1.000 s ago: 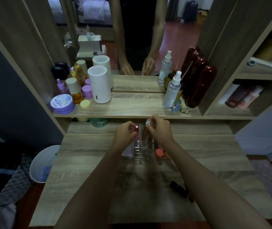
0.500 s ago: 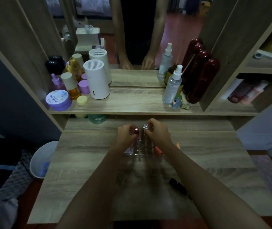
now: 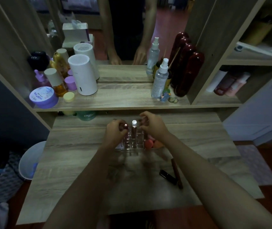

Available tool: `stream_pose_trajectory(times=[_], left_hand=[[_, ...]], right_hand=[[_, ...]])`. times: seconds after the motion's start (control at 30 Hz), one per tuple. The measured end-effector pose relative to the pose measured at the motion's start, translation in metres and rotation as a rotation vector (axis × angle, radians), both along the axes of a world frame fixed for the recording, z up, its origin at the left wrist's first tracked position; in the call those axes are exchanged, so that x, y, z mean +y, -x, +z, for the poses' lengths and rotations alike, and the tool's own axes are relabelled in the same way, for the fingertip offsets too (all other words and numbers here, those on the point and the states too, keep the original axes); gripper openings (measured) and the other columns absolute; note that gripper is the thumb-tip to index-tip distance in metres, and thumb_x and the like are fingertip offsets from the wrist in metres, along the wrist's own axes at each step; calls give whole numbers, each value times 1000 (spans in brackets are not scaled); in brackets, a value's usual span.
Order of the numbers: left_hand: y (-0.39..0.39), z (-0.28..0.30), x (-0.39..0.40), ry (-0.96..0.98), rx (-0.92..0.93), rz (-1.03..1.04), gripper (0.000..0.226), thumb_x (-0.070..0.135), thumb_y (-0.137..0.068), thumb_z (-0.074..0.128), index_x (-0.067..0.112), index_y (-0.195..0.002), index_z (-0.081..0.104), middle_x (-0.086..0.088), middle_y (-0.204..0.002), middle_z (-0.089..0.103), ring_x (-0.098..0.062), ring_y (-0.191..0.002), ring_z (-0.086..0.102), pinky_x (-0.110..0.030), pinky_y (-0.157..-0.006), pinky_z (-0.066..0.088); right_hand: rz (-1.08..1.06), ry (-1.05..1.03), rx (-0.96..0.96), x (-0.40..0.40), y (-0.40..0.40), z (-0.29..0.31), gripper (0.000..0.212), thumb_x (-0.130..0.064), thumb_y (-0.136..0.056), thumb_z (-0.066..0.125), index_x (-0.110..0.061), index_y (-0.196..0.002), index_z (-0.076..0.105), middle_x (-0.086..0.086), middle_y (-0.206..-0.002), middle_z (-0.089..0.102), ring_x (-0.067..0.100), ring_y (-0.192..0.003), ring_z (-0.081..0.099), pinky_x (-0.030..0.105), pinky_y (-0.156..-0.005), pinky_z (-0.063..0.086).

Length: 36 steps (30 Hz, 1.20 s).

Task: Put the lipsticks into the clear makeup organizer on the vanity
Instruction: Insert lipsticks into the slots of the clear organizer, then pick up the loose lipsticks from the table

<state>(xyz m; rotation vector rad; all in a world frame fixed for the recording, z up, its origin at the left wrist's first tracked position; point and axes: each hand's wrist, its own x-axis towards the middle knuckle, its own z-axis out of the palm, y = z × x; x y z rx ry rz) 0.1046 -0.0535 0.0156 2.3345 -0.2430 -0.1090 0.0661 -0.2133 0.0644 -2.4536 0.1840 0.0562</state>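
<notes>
The clear makeup organizer (image 3: 132,145) stands at the middle of the vanity top. A silver-capped lipstick (image 3: 134,128) stands upright in one of its rear slots. My left hand (image 3: 114,132) is closed around a red lipstick (image 3: 125,126) over the organizer's rear left slots. Just right of the silver-capped tube, my right hand (image 3: 154,125) hovers with curled fingers, not touching it. A black lipstick (image 3: 167,176) and a slim brown-red tube (image 3: 176,172) lie on the vanity at the front right.
Orange and pink sponges (image 3: 151,143) sit against the organizer's right side. The raised shelf behind holds a white cylinder (image 3: 82,76), a spray bottle (image 3: 160,80), a purple jar (image 3: 43,97) and dark red bottles (image 3: 188,71). A white bin (image 3: 31,161) stands left of the vanity.
My right hand has let go of the silver-capped lipstick, which now stands in the organizer. My left hand has brought the red lipstick lower, toward the slots.
</notes>
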Motion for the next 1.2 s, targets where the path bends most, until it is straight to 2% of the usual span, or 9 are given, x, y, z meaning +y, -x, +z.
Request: stream_pose_trajectory(times=[0.07,0.2,0.27,0.37,0.47,0.6,0.77,0.97,1.2], left_hand=[[2,1,0,10,0,-10,28,4,-72,70,4,-100,69,-18,-102,69,-28,-93,64,-26,-80,45],[6,5,0,9,-16,-33,36,3,-71,72,1,-107,66,-22,-107,68,-32,-101,63,-39,-91,49],[10,7,1,21,-41,1,44,2,-72,71,-1,-116,61,-24,-115,62,-35,-107,59,-41,-94,46],[18,10,1,30,-68,51,52,2,-75,70,0,-124,54,-23,-125,52,-35,-114,53,-42,-97,45],[25,13,4,26,-84,79,55,5,-76,70,3,-128,50,-19,-131,47,-33,-119,50,-43,-100,44],[30,15,13,20,-93,84,58,9,-79,69,5,-132,46,-17,-134,46,-30,-121,48,-41,-99,43],[29,13,35,-16,-106,112,62,10,-78,69,3,-135,43,-19,-135,45,-33,-122,47,-41,-101,42],[35,8,55,-15,-92,189,61,14,-81,67,6,-135,42,-17,-139,43,-31,-127,44,-44,-104,40],[37,8,69,1,-88,247,58,18,-82,65,6,-135,43,-16,-136,46,-30,-123,47,-43,-102,43]], right_hand=[[12,67,-12,-17,4,15,41,-2,-75,70,-7,-115,62,14,-100,71,26,-95,64,31,-84,48],[-57,143,-20,-62,26,38,13,-2,-77,65,-1,-89,70,18,-89,75,29,-83,68,32,-75,51],[-72,182,96,-85,45,39,8,-5,-78,66,0,-82,71,18,-88,75,27,-79,67,31,-74,51],[-109,165,287,-103,78,19,6,-6,-81,65,-2,-78,69,22,-96,73,34,-90,68,39,-85,54],[-156,129,406,-100,107,-16,11,-10,-85,63,-2,-92,67,20,-102,70,34,-94,67,39,-83,53],[-135,152,457,-81,128,-50,46,-19,-83,66,-16,-127,54,11,-123,63,26,-101,64,35,-89,53],[-112,204,378,-69,133,-64,37,-5,-78,65,-13,-114,60,15,-114,66,30,-100,64,37,-85,55],[-109,213,390,-72,127,-66,40,-2,-75,68,-12,-111,57,19,-110,67,32,-96,65,36,-76,55],[-147,124,330,-77,129,-73,58,-8,-76,72,-14,-127,45,18,-112,65,31,-100,62,28,-75,45]])
